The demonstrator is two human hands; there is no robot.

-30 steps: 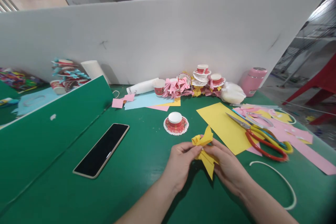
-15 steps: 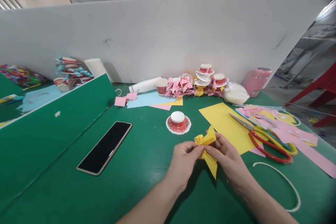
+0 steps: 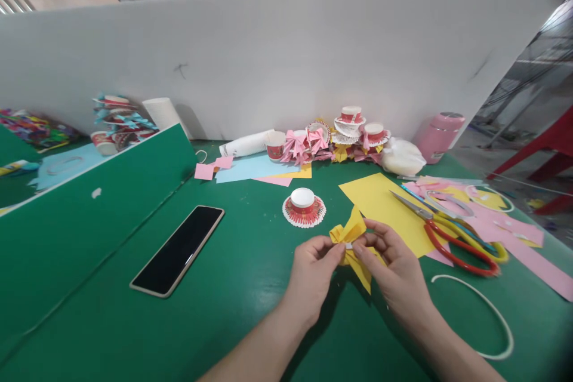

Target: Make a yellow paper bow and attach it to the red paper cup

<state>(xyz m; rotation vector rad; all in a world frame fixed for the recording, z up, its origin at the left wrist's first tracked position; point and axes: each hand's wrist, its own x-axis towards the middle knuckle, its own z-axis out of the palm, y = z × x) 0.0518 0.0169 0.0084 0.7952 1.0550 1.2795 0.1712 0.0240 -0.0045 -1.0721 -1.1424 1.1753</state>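
Observation:
A folded yellow paper bow (image 3: pixel 356 227) is held between my two hands, above the green table. My left hand (image 3: pixel 316 268) pinches it near its middle with thumb and forefinger. My right hand (image 3: pixel 389 256) grips the other side, thumb in front and fingers curled behind the paper. A small white patch shows at the bow's centre between my thumbs; what it is I cannot tell. Just beyond my hands stands a small hat (image 3: pixel 304 208) made from a red paper cup with a fringed white brim. Flat yellow paper (image 3: pixel 380 203) lies right of the bow.
Red-handled scissors (image 3: pixel 452 245) and pink paper strips (image 3: pixel 505 224) lie at the right, with a white curved cord (image 3: pixel 496 316) nearer. A phone (image 3: pixel 179 250) rests at left beside a green divider (image 3: pixel 89 185). Cup hats with pink bows (image 3: pixel 304 146) and a pink bottle (image 3: pixel 441 137) line the back.
The right hand has turned slightly and its thumb has shifted, so the white patch at the bow's centre now shows. The bow's upper flap has tilted left.

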